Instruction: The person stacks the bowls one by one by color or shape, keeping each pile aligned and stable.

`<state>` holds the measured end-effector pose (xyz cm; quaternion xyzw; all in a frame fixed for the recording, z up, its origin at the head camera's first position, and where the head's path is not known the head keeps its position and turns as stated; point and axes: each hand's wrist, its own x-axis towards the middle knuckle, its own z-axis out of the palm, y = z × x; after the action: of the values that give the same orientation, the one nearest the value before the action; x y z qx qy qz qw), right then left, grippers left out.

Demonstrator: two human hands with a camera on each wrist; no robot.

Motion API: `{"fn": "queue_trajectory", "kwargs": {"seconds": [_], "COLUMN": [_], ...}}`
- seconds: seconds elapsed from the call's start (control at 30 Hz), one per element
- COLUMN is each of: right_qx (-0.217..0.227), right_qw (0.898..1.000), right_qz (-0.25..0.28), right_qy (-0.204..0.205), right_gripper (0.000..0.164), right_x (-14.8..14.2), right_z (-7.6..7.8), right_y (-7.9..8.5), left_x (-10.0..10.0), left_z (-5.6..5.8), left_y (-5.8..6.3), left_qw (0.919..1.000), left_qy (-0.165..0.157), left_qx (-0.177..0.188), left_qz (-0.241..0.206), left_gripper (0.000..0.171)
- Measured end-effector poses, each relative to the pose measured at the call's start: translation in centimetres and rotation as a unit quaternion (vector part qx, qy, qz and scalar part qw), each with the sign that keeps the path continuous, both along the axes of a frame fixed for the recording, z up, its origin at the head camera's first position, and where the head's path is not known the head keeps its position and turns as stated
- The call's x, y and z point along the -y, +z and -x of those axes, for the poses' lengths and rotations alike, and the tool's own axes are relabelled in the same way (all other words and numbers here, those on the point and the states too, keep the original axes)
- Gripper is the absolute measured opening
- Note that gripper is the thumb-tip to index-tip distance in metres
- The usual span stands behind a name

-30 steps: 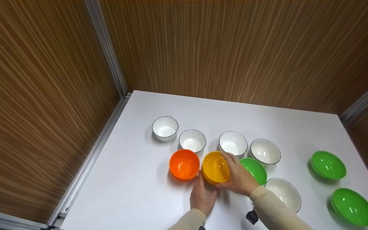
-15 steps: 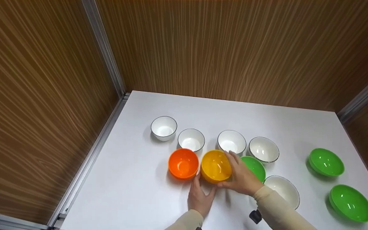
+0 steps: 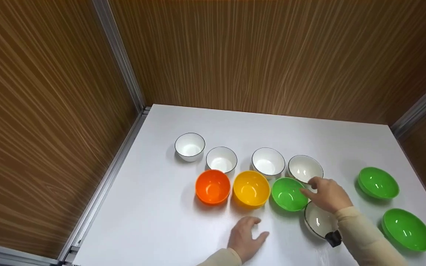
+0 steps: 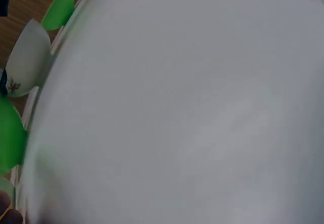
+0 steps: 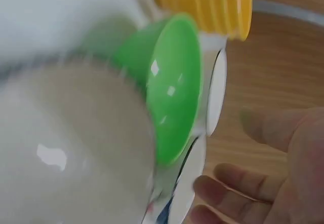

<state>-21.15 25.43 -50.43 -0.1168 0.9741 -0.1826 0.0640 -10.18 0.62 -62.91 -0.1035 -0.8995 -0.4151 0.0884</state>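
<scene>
My left hand (image 3: 245, 238) is over the table's front part with thumb and fingers apart, holding nothing. Just beyond it sits the yellow bowl (image 3: 251, 188), with the orange bowl (image 3: 213, 187) to its left. My right hand (image 3: 329, 194) hovers with loosely bent fingers between the green bowl (image 3: 290, 194) and two white bowls. Its thumb overlaps the green bowl's right rim in the head view. In the right wrist view the fingers (image 5: 238, 196) look apart from the green bowl (image 5: 174, 89). The front white bowl (image 3: 318, 220) is partly hidden by my right forearm.
Behind the coloured bowls stand several white bowls, including the far-left one (image 3: 190, 147) and the right one (image 3: 304, 169). Two more green bowls, a farther one (image 3: 378, 183) and a nearer one (image 3: 407, 229), are at the right. Wood-patterned panels (image 3: 264, 59) border the white table (image 3: 142, 207).
My right hand has let go of the yellow bowl and moved right, over the green bowl's rim. My left hand has drawn back toward the front. The yellow bowl stands beside the orange one.
</scene>
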Motion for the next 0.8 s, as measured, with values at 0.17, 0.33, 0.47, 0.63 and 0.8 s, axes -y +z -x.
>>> {"fn": "queue_trajectory", "kwargs": {"seconds": [0.17,0.33,0.47,0.63,0.8], "right_qx": [0.068,0.117,0.126,0.109,0.103], "right_qw": [0.997,0.993,0.992,0.993,0.994], "right_qz": [-0.042,-0.034,-0.032,-0.03,-0.022], "right_qy": [-0.003,-0.001,0.009,0.029,0.039], "right_gripper": [0.063,0.044,0.032,0.026,0.019], "right_x": [-1.3,-1.2,-0.8,-0.7,-0.7], "right_z": [0.7,1.1,1.5,1.9,2.0], "right_y": [-0.2,-0.9,-1.6,-2.2,-2.6], "left_x": [-2.8,-5.0,-6.2,-7.1,-7.2], "left_z": [0.6,1.9,2.7,3.3,3.6], "left_y": [0.5,0.6,0.4,0.0,-0.4], "left_qw": [0.9991,0.9965,0.9956,0.9978,0.9988], "left_qy": [-0.023,0.001,0.016,0.019,0.024], "left_qx": [0.017,0.08,0.089,0.061,0.031], "left_qz": [0.03,0.026,0.023,0.018,0.028], "left_gripper": [0.056,0.08,0.092,0.101,0.104]}}
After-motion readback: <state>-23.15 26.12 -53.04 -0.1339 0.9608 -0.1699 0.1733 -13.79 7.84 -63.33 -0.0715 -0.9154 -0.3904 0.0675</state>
